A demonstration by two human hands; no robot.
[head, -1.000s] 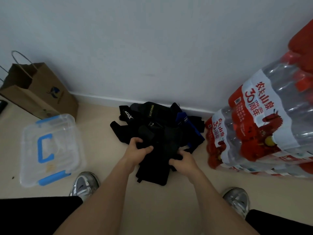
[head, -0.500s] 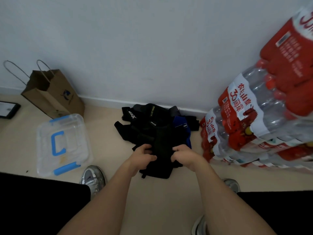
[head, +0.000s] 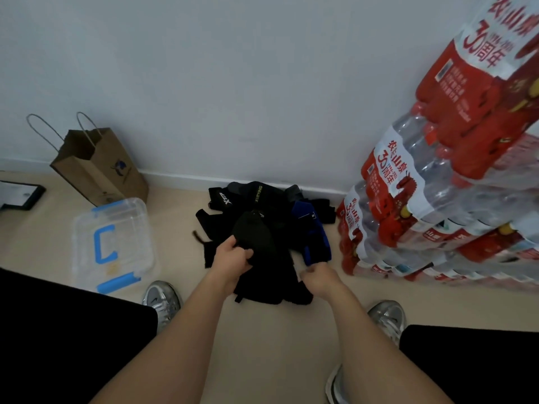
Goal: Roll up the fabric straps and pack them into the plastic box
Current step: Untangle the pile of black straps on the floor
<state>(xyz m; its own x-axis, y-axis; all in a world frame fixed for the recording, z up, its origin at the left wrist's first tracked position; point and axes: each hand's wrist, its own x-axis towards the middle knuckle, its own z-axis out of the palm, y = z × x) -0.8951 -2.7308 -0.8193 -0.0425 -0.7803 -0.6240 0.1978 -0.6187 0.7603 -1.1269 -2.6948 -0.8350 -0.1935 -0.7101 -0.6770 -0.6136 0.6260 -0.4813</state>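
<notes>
black fabric straps [head: 271,225] lie heaped on the beige floor [head: 262,333] against the wall [head: 233,83], with one blue piece [head: 316,243] on their right side. your left hand [head: 230,258] grips a rounded black bundle on top of the heap, fingers curled round it. your right hand [head: 319,277] is curled too, pinching the near edge of the black fabric. the clear plastic box [head: 140,225], closed and trimmed in blue, sits well apart to the left, just beside a brown paper bag [head: 99,170]. shrink-wrapped water bottles [head: 423,217] are stacked just right of the heap.
</notes>
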